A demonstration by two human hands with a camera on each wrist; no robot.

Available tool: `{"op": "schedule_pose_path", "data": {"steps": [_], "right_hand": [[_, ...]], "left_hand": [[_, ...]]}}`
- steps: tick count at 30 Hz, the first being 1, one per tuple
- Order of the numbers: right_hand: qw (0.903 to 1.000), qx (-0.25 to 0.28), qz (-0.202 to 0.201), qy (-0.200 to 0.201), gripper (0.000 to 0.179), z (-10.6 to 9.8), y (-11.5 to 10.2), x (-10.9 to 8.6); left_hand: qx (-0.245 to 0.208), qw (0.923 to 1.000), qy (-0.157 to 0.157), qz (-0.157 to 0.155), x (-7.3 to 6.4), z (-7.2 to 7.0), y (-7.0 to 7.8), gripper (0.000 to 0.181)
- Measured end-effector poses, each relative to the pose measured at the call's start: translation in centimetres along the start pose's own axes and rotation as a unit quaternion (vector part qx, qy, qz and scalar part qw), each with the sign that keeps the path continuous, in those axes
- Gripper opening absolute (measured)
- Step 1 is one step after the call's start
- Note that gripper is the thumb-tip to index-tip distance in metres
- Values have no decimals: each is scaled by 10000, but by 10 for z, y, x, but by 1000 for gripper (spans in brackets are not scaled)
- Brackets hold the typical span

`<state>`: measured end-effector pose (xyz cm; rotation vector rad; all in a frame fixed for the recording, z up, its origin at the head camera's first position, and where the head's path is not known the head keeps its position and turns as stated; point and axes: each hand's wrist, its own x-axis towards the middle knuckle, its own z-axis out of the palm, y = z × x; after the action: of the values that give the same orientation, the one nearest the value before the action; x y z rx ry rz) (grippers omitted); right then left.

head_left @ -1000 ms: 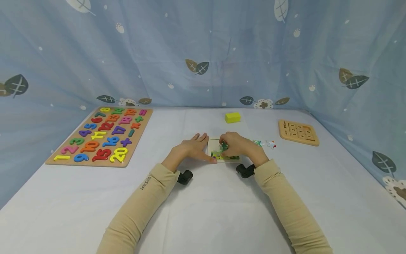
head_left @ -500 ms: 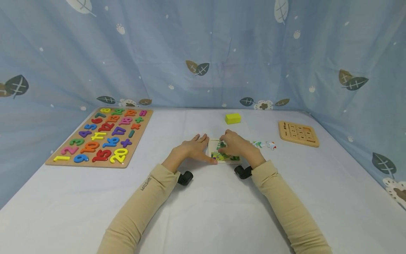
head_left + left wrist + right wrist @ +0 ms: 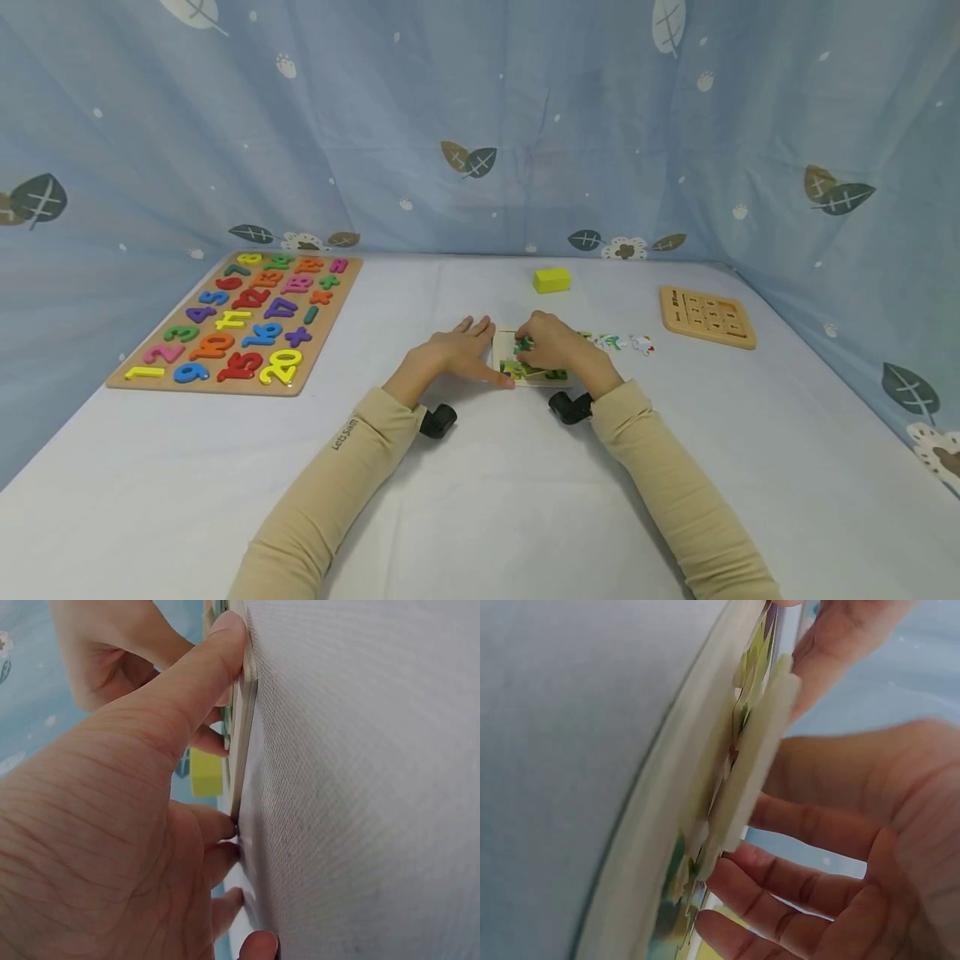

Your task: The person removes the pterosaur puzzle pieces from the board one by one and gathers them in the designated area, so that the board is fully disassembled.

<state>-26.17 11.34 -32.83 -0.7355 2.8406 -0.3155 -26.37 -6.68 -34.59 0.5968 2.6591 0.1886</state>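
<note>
Head view: right hand (image 3: 552,340) over puzzle tray (image 3: 504,340), left sleeve (image 3: 322,500) lettered "Lets…"

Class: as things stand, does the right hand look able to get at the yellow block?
Probably yes. In the head view, nothing visible stands between the right hand and the yellow block. That hand appears to pinch a puzzle piece, so it would likely need to let go first.

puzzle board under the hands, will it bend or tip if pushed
The puzzle board is probably stiff, given its straight, solid-looking edge. Lying flat, it would likely slide rather than tip. The tilted piece over it could shift.
</note>
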Motion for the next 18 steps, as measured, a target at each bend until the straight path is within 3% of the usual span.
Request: {"op": "schedule_pose_path", "data": {"steps": [18], "right_hand": [[9988, 104, -218, 420, 29, -2, -2, 3]], "left_hand": [[-145, 9999, -48, -36, 0, -1, 1, 111]]}}
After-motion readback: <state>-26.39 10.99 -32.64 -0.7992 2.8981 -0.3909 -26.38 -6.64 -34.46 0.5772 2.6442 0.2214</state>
